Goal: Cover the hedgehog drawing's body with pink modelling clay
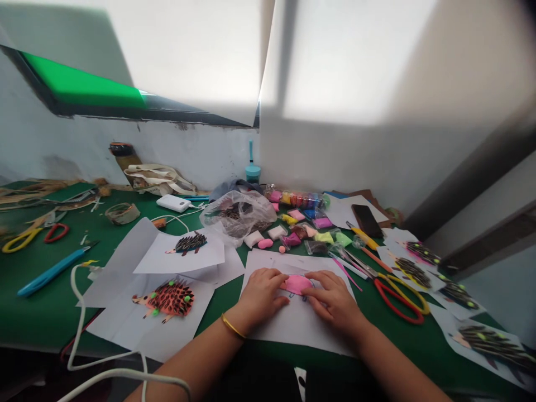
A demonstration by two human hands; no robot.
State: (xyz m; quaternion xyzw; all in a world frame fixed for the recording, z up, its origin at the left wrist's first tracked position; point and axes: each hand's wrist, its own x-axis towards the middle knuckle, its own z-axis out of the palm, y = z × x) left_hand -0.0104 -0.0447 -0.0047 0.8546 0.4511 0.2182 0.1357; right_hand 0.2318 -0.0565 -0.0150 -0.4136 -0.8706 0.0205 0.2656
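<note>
A flattened oval of pink modelling clay lies on a white sheet of paper in front of me, over a drawn outline whose small legs show below it. My left hand is curled at the clay's left end, fingertips on its upper edge and thumb lower down. At the right end, my right hand has its fingers and thumb around the clay's edge. Both hands are closed on the clay, pressing it against the paper. Beyond the sheet lie small pink clay pieces and bagged clay, including a yellow packet.
Red-and-yellow scissors, a utility knife and a phone lie to the right. Hedgehog pictures flank me on both sides. A white cable loops at the left, near a blue craft knife. A plastic bag sits behind.
</note>
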